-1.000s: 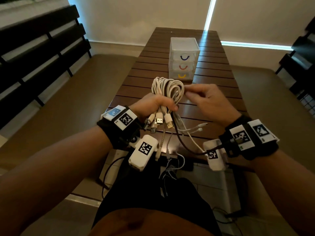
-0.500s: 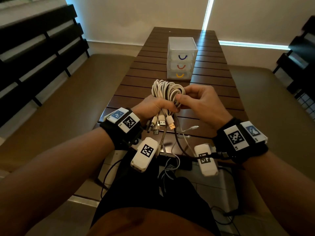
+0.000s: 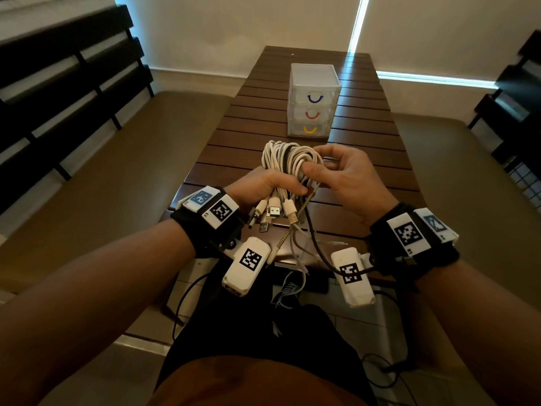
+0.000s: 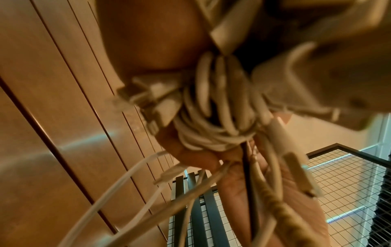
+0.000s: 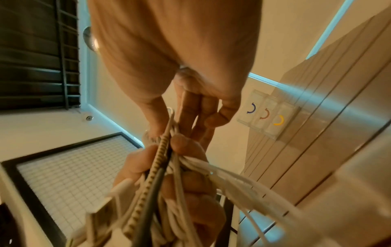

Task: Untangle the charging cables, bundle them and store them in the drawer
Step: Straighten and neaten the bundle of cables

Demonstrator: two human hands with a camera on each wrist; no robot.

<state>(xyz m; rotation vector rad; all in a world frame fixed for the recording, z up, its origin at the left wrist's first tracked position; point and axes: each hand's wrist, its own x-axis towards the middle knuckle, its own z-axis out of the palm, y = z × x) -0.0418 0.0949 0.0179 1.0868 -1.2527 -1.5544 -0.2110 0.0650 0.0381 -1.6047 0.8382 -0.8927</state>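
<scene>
Left hand (image 3: 265,187) has fingers and thumb curled tight round the lower neck of the coiled cable bundle (image 3: 289,161), held up above the near end of the slatted wooden table (image 3: 243,150). USB plugs (image 3: 275,210) fan out below the fist, pointing back toward the person. The left wrist view shows white turns packed against the palm; it is blurred, so individual cables can't be separated there.

Loose tails hang from the bundle past the table edge: white leads, a braided striped cable (image 3: 295,224) and a dark cable (image 3: 314,238) that runs down toward the right wrist camera (image 3: 352,276). These tails cross between the two hands and partly hide the table edge.

Right hand (image 3: 348,177) is at the bundle's right side, thumb pressed on the outer loops and fingers curled behind them, pinching the coil. Which strand it has can't be told.

Clear three-drawer organiser (image 3: 313,101) stands further down the table, well apart from the hands, blue, red and yellow handles facing the person, all drawers closed. Dark slatted bench (image 3: 58,92) on the left, black wire-grid frame (image 3: 524,183) on the right.
</scene>
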